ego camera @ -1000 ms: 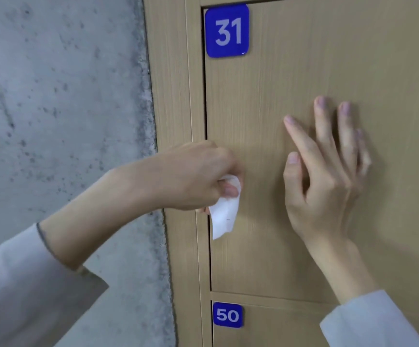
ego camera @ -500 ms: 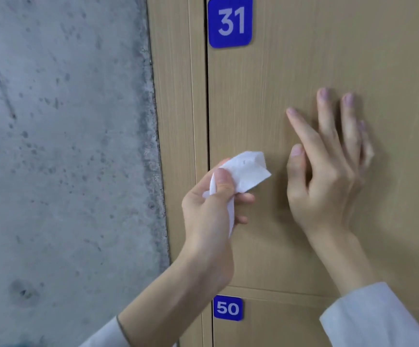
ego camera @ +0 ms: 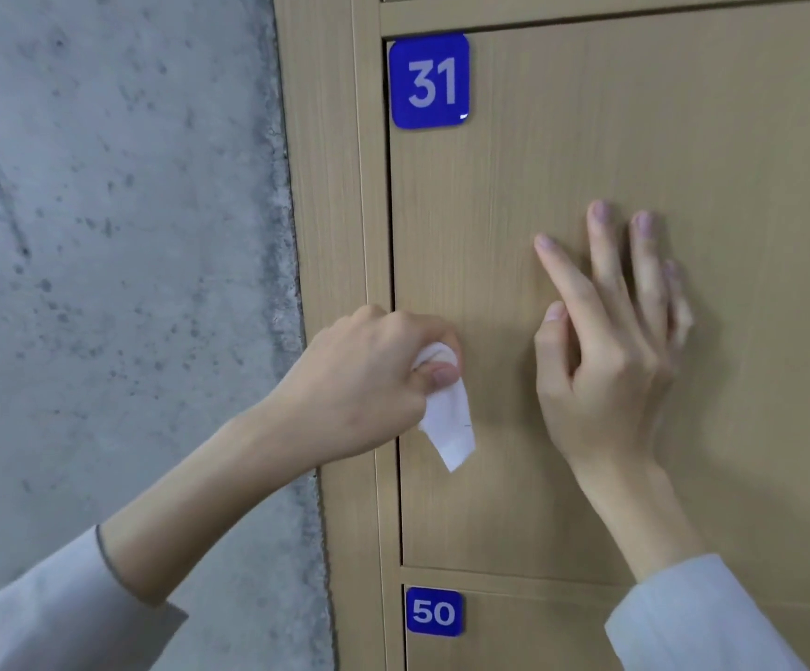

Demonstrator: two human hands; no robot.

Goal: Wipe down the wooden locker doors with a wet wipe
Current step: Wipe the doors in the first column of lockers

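A light wooden locker door (ego camera: 635, 138) fills the right side, marked by a blue plate with the number 31 (ego camera: 429, 82). My left hand (ego camera: 369, 380) is closed on a crumpled white wet wipe (ego camera: 449, 423) and presses it against the door's left edge; a loose corner of the wipe hangs below the fist. My right hand (ego camera: 621, 346) lies flat on the same door to the right of the wipe, fingers spread and pointing up. It holds nothing.
Below is a second locker door with a blue plate reading 50 (ego camera: 433, 612). A wooden frame strip (ego camera: 330, 186) runs down the left of the doors. A rough grey concrete wall (ego camera: 103, 234) lies left of the frame.
My left hand has turned from palm-up with the wipe raised back to a fist pressed on the door's left edge, wipe hanging down. My right hand has stayed on the door.
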